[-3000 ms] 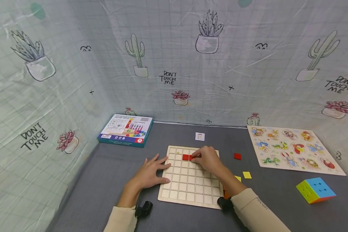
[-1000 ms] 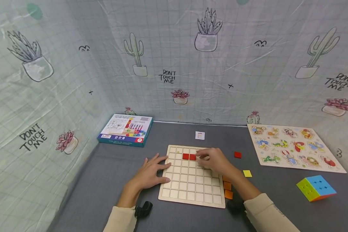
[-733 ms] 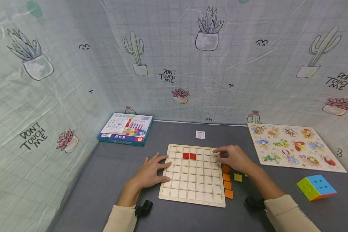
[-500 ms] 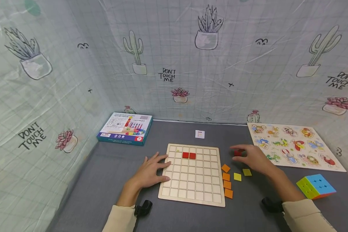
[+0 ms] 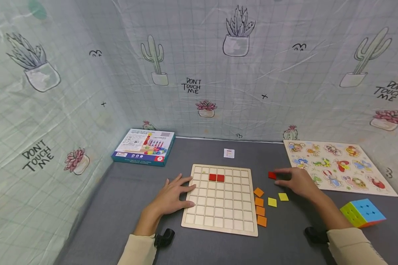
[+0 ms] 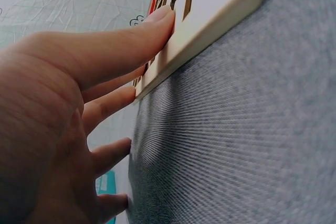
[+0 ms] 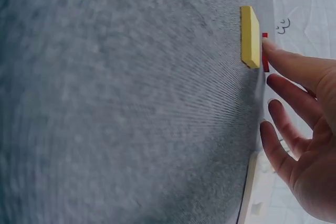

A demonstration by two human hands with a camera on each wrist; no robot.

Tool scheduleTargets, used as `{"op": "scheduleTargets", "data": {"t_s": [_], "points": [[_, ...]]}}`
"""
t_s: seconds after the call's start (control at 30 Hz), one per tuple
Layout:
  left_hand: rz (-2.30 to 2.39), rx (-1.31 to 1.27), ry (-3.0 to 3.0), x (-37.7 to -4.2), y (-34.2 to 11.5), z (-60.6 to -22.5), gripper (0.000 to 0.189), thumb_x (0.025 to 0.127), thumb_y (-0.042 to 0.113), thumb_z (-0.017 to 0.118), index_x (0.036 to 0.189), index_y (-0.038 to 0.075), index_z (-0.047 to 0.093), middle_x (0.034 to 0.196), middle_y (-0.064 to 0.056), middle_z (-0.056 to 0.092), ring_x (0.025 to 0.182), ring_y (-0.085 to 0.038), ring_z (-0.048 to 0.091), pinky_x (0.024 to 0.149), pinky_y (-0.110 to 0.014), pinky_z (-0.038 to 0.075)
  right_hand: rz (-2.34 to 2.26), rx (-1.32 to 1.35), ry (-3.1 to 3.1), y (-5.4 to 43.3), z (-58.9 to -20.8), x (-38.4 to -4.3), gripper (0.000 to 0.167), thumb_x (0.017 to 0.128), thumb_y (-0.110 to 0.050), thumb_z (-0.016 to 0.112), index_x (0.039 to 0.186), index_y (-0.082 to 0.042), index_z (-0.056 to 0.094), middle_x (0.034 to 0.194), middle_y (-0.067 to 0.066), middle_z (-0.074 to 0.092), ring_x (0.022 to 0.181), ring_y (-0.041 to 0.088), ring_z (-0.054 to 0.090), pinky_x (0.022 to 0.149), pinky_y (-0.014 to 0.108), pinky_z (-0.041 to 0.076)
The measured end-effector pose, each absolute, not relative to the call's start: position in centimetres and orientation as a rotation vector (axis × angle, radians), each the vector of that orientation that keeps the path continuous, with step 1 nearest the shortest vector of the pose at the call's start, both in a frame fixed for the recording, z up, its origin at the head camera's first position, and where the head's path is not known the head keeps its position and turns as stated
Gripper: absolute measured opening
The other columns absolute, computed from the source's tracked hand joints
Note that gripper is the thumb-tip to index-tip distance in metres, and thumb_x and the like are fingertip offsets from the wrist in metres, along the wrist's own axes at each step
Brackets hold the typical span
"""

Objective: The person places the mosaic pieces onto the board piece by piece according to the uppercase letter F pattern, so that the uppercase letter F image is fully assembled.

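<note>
My left hand (image 5: 169,197) rests with spread fingers along the left edge of a wooden grid board (image 5: 200,221); in the left wrist view its thumb (image 6: 121,45) lies on the board's rim. Two red square tiles sit side by side in the board's second row, the left one (image 5: 212,177) touching the right one (image 5: 220,178). To the right of the board, my right hand (image 5: 298,182) reaches to a loose red tile (image 5: 271,175), index finger and thumb parted at its right side. The right wrist view shows that tile (image 7: 265,64) edge-on near the fingertips; no grip on it is visible.
Several orange tiles (image 5: 260,211) line the board's right side, with two yellow tiles (image 5: 272,202) beside them. A colourful puzzle cube (image 5: 363,212) and an insect picture board (image 5: 339,167) lie right. A boxed set (image 5: 144,147) and a small printed card (image 5: 229,153) are at the back.
My right hand has left the second red tile, which now lies in the grid, and moved right across the board to the loose red tile. My left hand has stayed in place.
</note>
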State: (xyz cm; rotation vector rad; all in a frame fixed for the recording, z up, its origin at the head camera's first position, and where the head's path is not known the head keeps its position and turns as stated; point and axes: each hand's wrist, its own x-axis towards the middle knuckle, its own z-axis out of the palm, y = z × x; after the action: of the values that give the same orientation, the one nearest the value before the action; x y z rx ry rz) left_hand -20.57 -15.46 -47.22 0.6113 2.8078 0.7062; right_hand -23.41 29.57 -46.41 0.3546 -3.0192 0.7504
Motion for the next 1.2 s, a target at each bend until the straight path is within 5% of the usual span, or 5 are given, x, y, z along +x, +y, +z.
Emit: {"op": "scheduleTargets", "data": {"t_s": [0.47,1.2], "points": [[0.699,0.608,2.822,-20.61,-15.49,-47.44,0.063,0.085,0.046,0.079,0.141,0.021,0.063,0.161,-0.004,0.046,0.158,-0.043,0.024,0.119,-0.080,0.011,0.658,0.315,-2.993,29.00,-46.93,-23.88,0.033,0.084,-0.020,0.082,0.114,-0.007,0.079,0.113,0.025,0.076,0.104,0.043,0.070,0.083,0.057,0.056],[0.689,0.605,2.821,-20.55,-15.43,-47.21,0.063,0.086,0.047,0.078,0.141,0.021,0.063,0.161,-0.004,0.046,0.157,-0.044,0.024,0.119,-0.080,0.012,0.641,0.308,-2.969,28.55,-46.92,-23.64,0.024,0.088,-0.014,0.078,0.110,-0.006,0.080,0.108,0.024,0.077,0.101,0.043,0.072,0.082,0.057,0.057]]}}
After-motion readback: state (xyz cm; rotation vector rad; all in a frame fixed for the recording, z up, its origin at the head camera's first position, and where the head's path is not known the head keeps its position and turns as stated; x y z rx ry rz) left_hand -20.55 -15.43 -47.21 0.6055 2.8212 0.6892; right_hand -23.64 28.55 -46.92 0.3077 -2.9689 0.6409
